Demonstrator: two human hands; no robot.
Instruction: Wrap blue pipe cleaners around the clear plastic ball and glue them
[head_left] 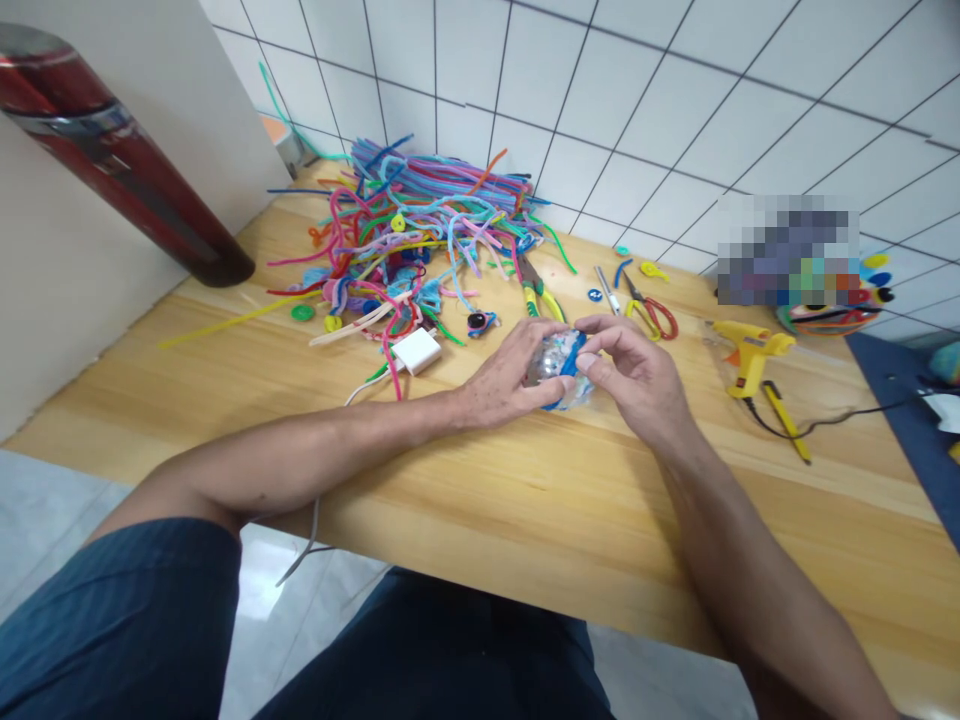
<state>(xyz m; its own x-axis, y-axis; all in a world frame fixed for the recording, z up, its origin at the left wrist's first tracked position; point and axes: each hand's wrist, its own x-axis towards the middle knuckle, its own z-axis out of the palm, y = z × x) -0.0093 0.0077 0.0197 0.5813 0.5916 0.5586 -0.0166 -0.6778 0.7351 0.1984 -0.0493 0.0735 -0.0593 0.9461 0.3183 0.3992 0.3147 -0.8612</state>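
A clear, round plastic piece [551, 362], its exact kind unclear, is held low over the wooden table, just in front of me. My left hand [504, 378] wraps its near left side, fingers over the top and thumb along the front. A fuzzy blue strip [574, 352], which looks like a pipe cleaner, runs across the piece. On the right side, my right hand [637, 380] pinches at this strip with thumb and fingertips. Part of the piece is hidden behind the fingers. Pliers with green and yellow handles [541, 295] lie just beyond my hands.
A heap of coloured pipe cleaners [442, 190] spreads at the back left, with a white charger [417, 351] before it. A red flask [127, 160] stands left. Scissors [652, 310], a yellow glue gun [750, 355] with a cord and a yellow cutter [787, 422] lie right.
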